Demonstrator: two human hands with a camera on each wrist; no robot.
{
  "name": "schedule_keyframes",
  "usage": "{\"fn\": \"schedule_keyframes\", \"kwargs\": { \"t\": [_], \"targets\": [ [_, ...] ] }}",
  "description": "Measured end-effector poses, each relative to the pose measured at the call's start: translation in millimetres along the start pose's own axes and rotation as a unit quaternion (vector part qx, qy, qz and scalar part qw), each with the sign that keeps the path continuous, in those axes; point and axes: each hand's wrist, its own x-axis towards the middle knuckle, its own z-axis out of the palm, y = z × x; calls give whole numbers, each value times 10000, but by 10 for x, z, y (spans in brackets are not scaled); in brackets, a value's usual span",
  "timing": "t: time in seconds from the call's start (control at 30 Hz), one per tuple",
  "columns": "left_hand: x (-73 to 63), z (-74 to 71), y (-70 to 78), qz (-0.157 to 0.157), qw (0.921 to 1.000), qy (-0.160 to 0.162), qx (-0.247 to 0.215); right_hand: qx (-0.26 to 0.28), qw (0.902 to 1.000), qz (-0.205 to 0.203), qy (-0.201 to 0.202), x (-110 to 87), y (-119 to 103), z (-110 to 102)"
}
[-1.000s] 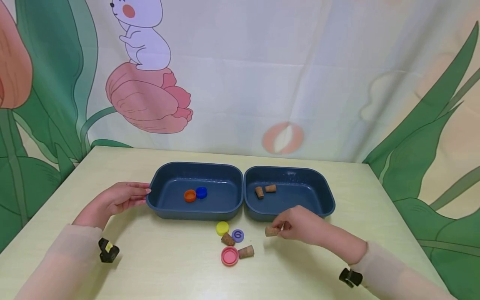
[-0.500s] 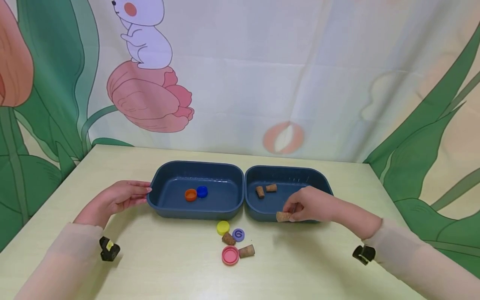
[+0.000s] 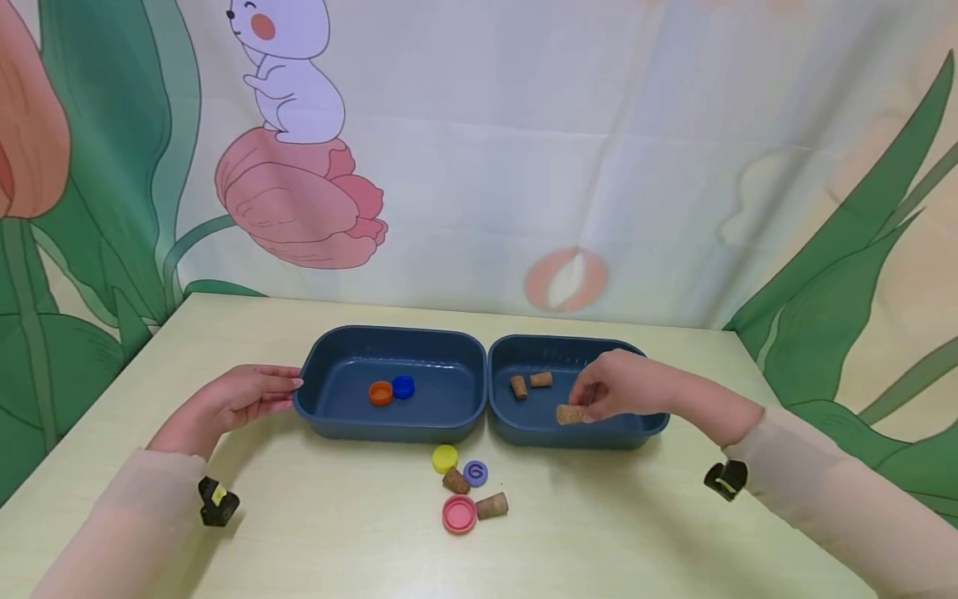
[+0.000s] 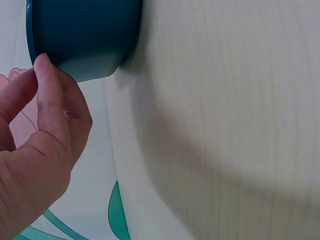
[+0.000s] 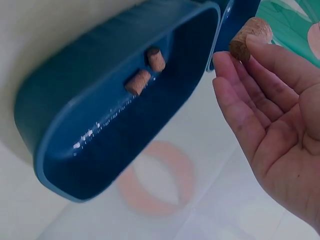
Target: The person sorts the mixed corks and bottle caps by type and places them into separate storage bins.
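Note:
My right hand [image 3: 624,383] pinches a cork [image 3: 570,413] between thumb and fingers, over the near side of the right blue bin [image 3: 580,437]. In the right wrist view that cork [image 5: 252,35] is held clear of the bin. Two other corks [image 3: 519,387] lie inside this bin. At the far-left end of the left blue bin [image 3: 389,433], the fingertips of my left hand [image 3: 247,395] touch the rim, with fingers nearly straight. The left wrist view shows the thumb [image 4: 47,85] against the bin's edge. That bin contains an orange cap [image 3: 380,393] and a blue cap [image 3: 403,387].
In front of the bins lie a yellow cap [image 3: 445,458], a purple cap [image 3: 475,473], a pink cap [image 3: 459,514], and two more corks [image 3: 491,505]. The bins stand side by side on a light wooden table [image 3: 337,532]. A printed curtain [image 3: 479,166] hangs behind.
My right hand has carried the cork from the table in front of the right bin up and away to over its near side. The left hand has stayed at the left bin's end.

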Motion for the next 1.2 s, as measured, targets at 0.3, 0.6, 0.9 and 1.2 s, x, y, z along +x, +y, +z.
{"fn": "schedule_keyframes", "kwargs": {
  "t": [0.3,0.6,0.9,1.2],
  "targets": [
    [-3,2,5,-31,10000,37,-68,8,9994,-97,-318,121,69,-213],
    [-1,-27,-2,-33,10000,-29,-86,-40,9977,-311,-605,292,131,-314],
    [-7,-7,-13,-106,9999,100,0,115,9966,-121,-811,473,216,-414],
    [21,-10,-24,-80,9999,111,32,251,9954,207,-897,676,297,-426]
  ]
}}
